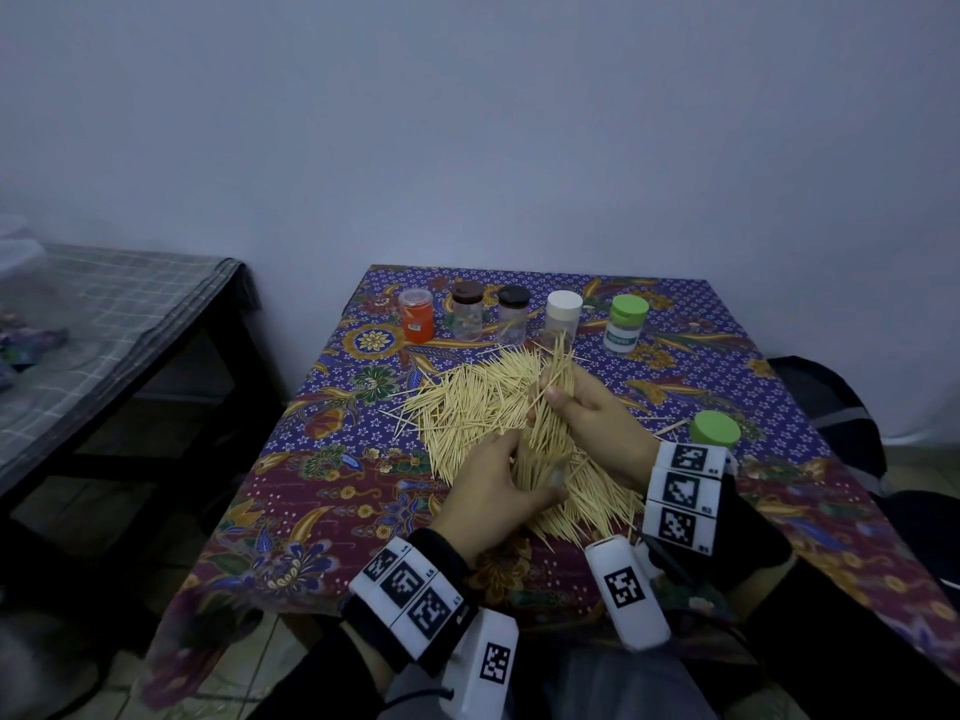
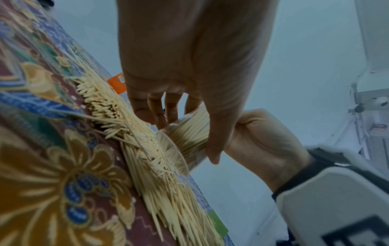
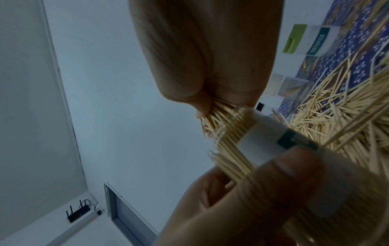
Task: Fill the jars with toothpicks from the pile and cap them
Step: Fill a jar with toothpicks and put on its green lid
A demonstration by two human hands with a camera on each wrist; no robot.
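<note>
While a clear jar [image 3: 273, 149] was gripped at its lower end by the fingers [image 3: 294, 168] of the left hand [image 1: 488, 498], a thick bundle of toothpicks [image 1: 550, 407] was held standing in its mouth by the right hand [image 1: 592, 413], whose fingers were curled round the bundle's upper part. The jar was tilted and held over the near middle of the surface [image 1: 322, 511], just above the toothpick pile [image 1: 467, 407], which was spread across the centre of the patterned cloth. In the right wrist view the jar was seen packed with toothpicks jutting well past its rim, a white label with a dark band wrapped round its wall.

Five capped jars were lined up along the far edge of the surface. An orange jar [image 1: 416, 315] with a clear lid was set at the left end; its contents could not be made out. Beside it two clear jars with dark brown caps [image 1: 466, 310] [image 1: 513, 314] were placed, little being visible inside them. A clear jar with a white cap [image 1: 562, 317] came next, a few toothpicks seen through its wall in the right wrist view. A green-capped jar [image 1: 626, 323] labelled TOOTHPICK was stood at the right end. A loose green cap [image 1: 715, 429] was laid near the right edge, just beyond the right wrist.
</note>
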